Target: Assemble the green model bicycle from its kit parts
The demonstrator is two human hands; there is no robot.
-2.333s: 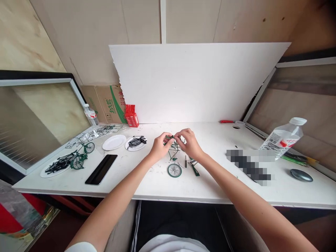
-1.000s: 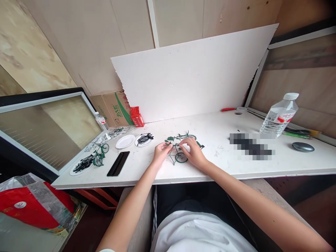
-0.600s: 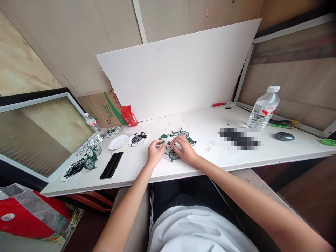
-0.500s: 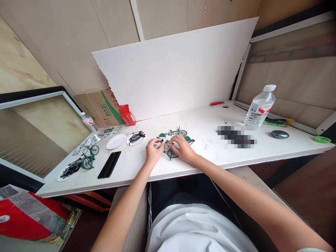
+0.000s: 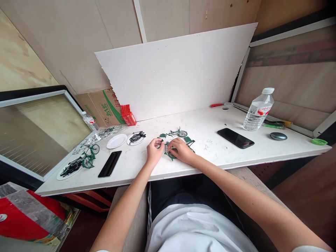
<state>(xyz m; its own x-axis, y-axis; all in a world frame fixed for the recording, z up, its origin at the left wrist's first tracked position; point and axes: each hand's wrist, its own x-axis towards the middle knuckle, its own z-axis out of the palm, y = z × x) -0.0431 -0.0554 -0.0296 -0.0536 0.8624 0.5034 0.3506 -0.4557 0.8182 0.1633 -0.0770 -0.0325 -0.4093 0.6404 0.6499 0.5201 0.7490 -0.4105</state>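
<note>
My left hand (image 5: 154,152) has its thumb and fingers pinched round a small dark piece (image 5: 162,140), too small to name. Just right of it, my right hand (image 5: 181,150) is closed over a green toy bicycle (image 5: 170,157), covering much of its frame and front wheel. The fingertips of both hands are close together at the bicycle's upper left end. Behind them lie a second green bicycle part with a wheel (image 5: 182,133) and a small green rectangular piece (image 5: 162,135). A green basket-like piece (image 5: 187,139) shows beyond my right knuckles.
To the left are a phone (image 5: 110,163), an assembled green toy bicycle (image 5: 88,159), a white plate (image 5: 117,141), plates of black parts (image 5: 137,137) and a red box (image 5: 128,115). On the right stand another phone (image 5: 235,138), a water bottle (image 5: 258,110) and a grey oval object (image 5: 278,136).
My right hand has curled further over the bicycle and hides more of its wheel. My left hand keeps its pinch almost in place. The view has shifted slightly.
</note>
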